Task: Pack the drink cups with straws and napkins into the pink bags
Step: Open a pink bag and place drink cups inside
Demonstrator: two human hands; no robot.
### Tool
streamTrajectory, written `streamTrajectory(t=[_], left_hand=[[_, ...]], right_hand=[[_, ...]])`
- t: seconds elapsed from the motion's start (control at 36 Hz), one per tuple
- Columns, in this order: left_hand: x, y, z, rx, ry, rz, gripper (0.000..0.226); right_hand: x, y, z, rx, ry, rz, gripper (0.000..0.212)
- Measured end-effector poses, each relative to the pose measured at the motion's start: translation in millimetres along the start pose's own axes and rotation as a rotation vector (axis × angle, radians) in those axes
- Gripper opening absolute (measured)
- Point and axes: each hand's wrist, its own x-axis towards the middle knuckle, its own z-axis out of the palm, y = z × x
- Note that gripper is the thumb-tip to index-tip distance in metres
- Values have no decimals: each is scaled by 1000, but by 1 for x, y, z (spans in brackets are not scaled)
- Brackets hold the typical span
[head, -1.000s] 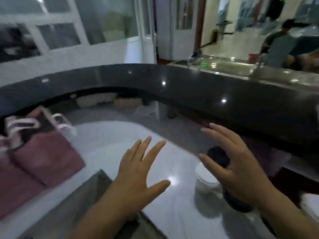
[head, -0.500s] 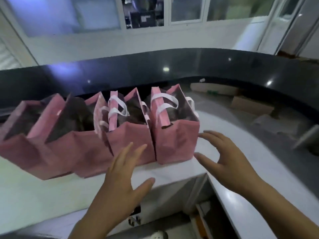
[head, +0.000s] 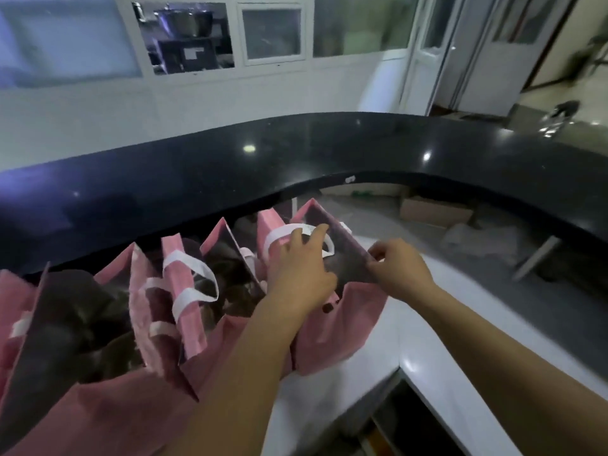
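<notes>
Several pink paper bags with white ribbon handles stand in a row on the white counter (head: 424, 327). The rightmost pink bag (head: 332, 327) is under both my hands. My left hand (head: 299, 271) reaches into its open top, with fingers curled round the white handle (head: 283, 233). My right hand (head: 399, 268) pinches the bag's right rim. The other bags (head: 184, 304) stand open to the left, their insides dark. No drink cups, straws or napkins can be made out.
A raised curved black countertop (head: 329, 153) runs behind the bags. Below it on a lower grey shelf lie cardboard boxes (head: 434, 210) and a plastic wrap. The white counter turns a corner at lower right, with an open gap below it.
My view swung left from the cups to the row of bags. Both hands moved forward from hovering open and took hold of the rightmost bag's handle and rim.
</notes>
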Motion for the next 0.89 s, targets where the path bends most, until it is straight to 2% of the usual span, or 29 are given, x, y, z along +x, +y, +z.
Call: streamTrajectory(t=[0.19,0.39,0.58,0.75,0.89], left_hand=[[3,9,24,-173,17,43,71],[-9,68,58,-415,-3,193,85],[-41,151,104,-821,-241,192,59],[-80,216,151,-905,-409,198,54],[-98,256,172,-844,-423,279,47]], right_hand=[[-34,47,-14,184,179,127,18],[-101,113,-41,384,393,299,20],[-197,183,-84,548,666,426,23],[-263,245,-112,647,803,530,14],[-290,288,-133,734,844,550,11]])
